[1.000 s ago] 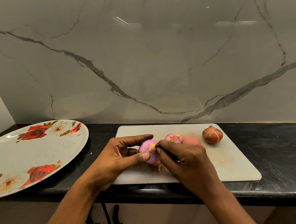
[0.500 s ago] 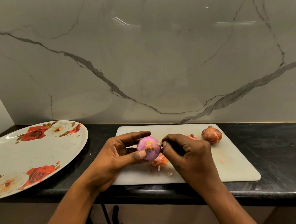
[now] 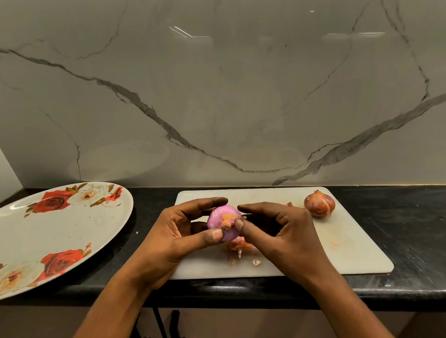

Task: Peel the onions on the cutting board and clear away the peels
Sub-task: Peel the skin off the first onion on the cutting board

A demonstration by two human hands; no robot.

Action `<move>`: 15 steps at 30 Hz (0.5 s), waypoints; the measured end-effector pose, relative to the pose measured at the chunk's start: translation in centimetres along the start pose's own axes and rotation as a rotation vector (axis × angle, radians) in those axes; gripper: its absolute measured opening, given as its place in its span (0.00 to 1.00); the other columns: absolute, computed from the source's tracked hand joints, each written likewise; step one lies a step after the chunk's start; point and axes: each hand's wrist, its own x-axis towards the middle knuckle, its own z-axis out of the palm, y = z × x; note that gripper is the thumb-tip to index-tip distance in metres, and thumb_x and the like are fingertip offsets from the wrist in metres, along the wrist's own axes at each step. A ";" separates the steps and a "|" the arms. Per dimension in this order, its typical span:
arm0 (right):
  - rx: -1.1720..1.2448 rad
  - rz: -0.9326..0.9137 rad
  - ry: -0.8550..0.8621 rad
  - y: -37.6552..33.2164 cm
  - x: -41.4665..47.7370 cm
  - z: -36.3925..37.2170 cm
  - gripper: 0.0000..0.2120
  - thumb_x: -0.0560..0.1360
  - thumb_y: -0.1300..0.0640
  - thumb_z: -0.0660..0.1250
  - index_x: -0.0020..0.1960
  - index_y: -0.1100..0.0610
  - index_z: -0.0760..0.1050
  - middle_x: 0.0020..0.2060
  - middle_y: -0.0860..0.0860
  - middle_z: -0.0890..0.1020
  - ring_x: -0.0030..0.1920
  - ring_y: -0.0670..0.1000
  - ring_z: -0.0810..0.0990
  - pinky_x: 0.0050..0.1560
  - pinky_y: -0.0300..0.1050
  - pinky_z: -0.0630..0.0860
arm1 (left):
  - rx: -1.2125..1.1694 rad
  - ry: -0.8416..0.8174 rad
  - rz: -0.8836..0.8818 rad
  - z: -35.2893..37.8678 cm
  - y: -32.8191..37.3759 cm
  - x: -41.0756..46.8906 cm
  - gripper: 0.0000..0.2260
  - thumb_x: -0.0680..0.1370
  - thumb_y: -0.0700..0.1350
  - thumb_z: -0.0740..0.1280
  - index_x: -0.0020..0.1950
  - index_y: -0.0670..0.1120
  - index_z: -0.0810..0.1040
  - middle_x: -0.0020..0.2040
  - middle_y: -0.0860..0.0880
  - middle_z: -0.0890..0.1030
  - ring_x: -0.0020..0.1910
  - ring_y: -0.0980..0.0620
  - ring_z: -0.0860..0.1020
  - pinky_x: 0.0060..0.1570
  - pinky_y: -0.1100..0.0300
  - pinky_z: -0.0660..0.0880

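Black counter [image 3: 416,225] holds a white cutting board [image 3: 352,252]. Above its near edge, the left hand [image 3: 168,240] grips a purple onion [image 3: 223,221], half curled; right hand [image 3: 280,233] fingertips [image 3: 239,223] pinch its root stub. Likely next: tug it off. Peels [image 3: 238,243] lie beneath; an unpeeled onion [image 3: 319,204] sits beyond.

Black counter [image 3: 416,225]: white cutting board [image 3: 352,255] centre-right, large rose-patterned plate [image 3: 37,232] at left, apart from board.
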 end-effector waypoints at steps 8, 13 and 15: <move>0.063 0.030 -0.038 -0.1 0.1 -0.2 0.17 0.77 0.64 0.77 0.58 0.45 0.86 0.49 0.40 0.89 0.51 0.43 0.88 0.54 0.39 0.84 | -0.013 0.001 0.012 0.0 0.0 -0.1 0.26 0.73 0.31 0.74 0.72 0.43 0.79 0.65 0.43 0.84 0.63 0.39 0.84 0.62 0.51 0.81; 0.071 0.036 -0.028 -0.3 0.1 -0.1 0.16 0.77 0.63 0.77 0.58 0.44 0.85 0.49 0.39 0.89 0.51 0.43 0.88 0.53 0.40 0.84 | -0.001 0.013 0.018 0.0 -0.1 -0.1 0.26 0.73 0.32 0.74 0.71 0.43 0.79 0.65 0.44 0.84 0.62 0.40 0.84 0.62 0.51 0.82; 0.068 0.045 -0.030 -0.2 0.1 -0.1 0.12 0.76 0.59 0.78 0.58 0.48 0.87 0.49 0.41 0.89 0.51 0.44 0.89 0.53 0.42 0.85 | 0.012 0.009 0.016 0.0 -0.1 -0.1 0.26 0.73 0.32 0.75 0.71 0.43 0.80 0.65 0.44 0.84 0.63 0.39 0.84 0.63 0.49 0.81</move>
